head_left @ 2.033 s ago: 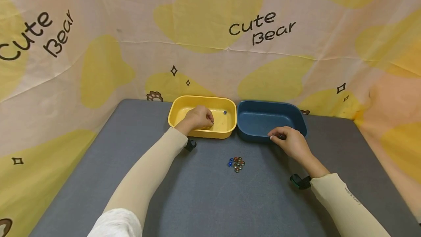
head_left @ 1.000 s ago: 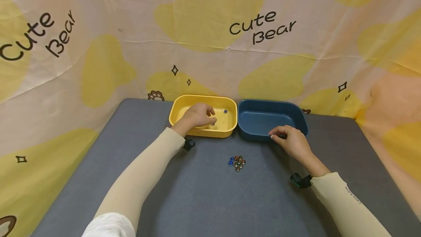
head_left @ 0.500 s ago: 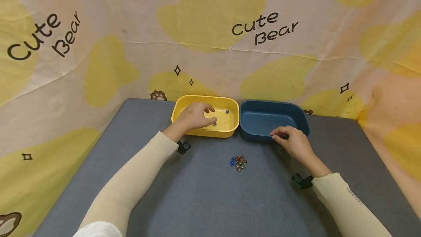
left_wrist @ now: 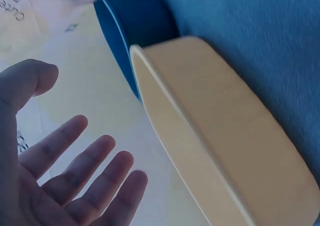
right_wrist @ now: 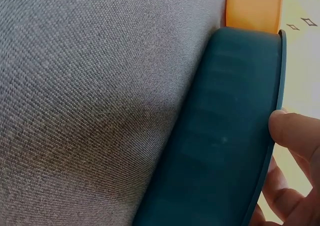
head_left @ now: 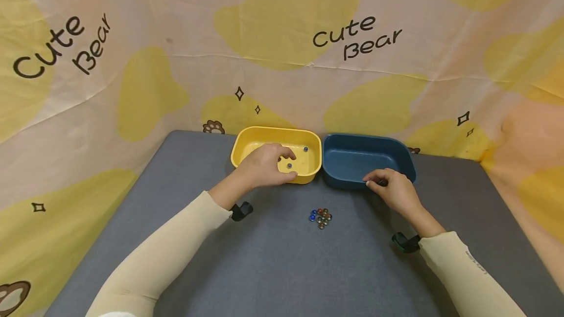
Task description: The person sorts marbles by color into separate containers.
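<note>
My left hand [head_left: 266,166] hovers over the near side of the yellow bin [head_left: 314,176], fingers spread and nothing held. In the left wrist view its fingertips [left_wrist: 135,181] stand apart from the bin wall. Inside the bin lie a blue marble [head_left: 306,149] near the back right and another marble [head_left: 289,166] near the front; a third shows partly beside my fingers. My right hand [head_left: 394,190] pinches the front rim of the dark blue bin [head_left: 348,143], its thumb [right_wrist: 287,128] outside and fingers inside. A cluster of marbles [head_left: 320,218], some blue, some brownish and clear, sits before the bins.
Both bins stand side by side at the back of the grey table [head_left: 273,268]. Behind them hangs a printed cloth [head_left: 282,87] with yellow patches and lettering. Dark straps circle both wrists.
My left hand has opened from a pinch low in the yellow bin and drawn back toward its front edge, leaving a marble in view there. The right hand stays on the blue bin's rim.
</note>
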Action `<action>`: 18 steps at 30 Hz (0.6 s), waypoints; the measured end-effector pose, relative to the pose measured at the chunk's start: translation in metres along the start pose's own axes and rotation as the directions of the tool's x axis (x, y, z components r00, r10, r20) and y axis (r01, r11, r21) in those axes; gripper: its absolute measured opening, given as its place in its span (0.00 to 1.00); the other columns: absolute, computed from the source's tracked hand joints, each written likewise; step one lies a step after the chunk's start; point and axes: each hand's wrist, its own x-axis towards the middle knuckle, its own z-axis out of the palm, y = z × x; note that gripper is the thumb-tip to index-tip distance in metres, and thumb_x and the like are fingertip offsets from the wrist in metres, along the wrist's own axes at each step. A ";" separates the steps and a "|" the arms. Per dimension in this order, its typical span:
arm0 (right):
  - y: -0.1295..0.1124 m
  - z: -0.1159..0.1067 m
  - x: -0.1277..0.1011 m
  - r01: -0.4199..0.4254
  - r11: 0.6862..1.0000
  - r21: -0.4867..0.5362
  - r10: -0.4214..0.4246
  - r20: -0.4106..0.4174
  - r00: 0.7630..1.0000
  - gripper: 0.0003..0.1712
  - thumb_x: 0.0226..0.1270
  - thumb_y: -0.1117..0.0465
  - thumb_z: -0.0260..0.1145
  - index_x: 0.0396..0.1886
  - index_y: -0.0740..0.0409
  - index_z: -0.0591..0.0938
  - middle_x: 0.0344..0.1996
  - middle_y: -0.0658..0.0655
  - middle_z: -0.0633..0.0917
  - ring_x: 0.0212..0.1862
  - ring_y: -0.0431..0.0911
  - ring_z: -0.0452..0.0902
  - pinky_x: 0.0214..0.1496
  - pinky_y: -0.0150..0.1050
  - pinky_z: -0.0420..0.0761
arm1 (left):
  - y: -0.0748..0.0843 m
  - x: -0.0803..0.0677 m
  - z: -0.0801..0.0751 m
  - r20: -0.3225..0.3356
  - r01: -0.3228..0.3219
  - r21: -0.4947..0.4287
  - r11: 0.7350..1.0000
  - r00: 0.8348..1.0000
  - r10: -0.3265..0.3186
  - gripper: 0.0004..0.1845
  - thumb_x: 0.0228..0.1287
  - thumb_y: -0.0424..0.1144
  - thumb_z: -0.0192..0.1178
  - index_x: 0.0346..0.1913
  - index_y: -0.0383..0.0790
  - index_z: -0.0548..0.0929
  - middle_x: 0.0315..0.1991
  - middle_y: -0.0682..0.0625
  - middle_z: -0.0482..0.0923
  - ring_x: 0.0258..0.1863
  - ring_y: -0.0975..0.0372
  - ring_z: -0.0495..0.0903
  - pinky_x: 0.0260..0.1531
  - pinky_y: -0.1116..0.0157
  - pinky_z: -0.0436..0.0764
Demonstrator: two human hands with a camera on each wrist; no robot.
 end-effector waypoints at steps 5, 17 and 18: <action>0.000 0.000 0.000 0.001 1.000 -0.003 -0.001 0.002 1.000 0.06 0.57 0.54 0.60 0.34 0.42 0.82 0.34 0.49 0.79 0.32 0.43 0.73 0.31 0.37 0.70 | 0.012 -0.012 0.008 -0.015 -0.042 0.056 0.998 0.999 0.043 0.19 0.43 0.59 0.58 0.40 0.56 0.79 0.36 0.62 0.78 0.33 0.70 0.73 0.30 0.71 0.72; 0.001 0.000 0.001 0.011 1.000 0.004 -0.011 -0.008 1.000 0.07 0.57 0.54 0.61 0.35 0.45 0.82 0.36 0.49 0.80 0.34 0.43 0.74 0.32 0.38 0.71 | 0.028 -0.030 0.036 0.035 -0.099 0.034 0.995 0.995 0.098 0.19 0.43 0.60 0.58 0.39 0.58 0.78 0.35 0.65 0.75 0.33 0.71 0.72 0.28 0.71 0.72; 0.001 0.000 0.000 0.011 1.000 0.005 -0.011 -0.007 1.000 0.07 0.57 0.54 0.61 0.35 0.45 0.82 0.35 0.49 0.80 0.34 0.43 0.74 0.32 0.38 0.71 | 0.028 -0.031 0.038 0.043 -0.096 0.029 0.995 0.995 0.095 0.19 0.43 0.60 0.58 0.40 0.58 0.78 0.35 0.65 0.75 0.34 0.71 0.73 0.29 0.71 0.72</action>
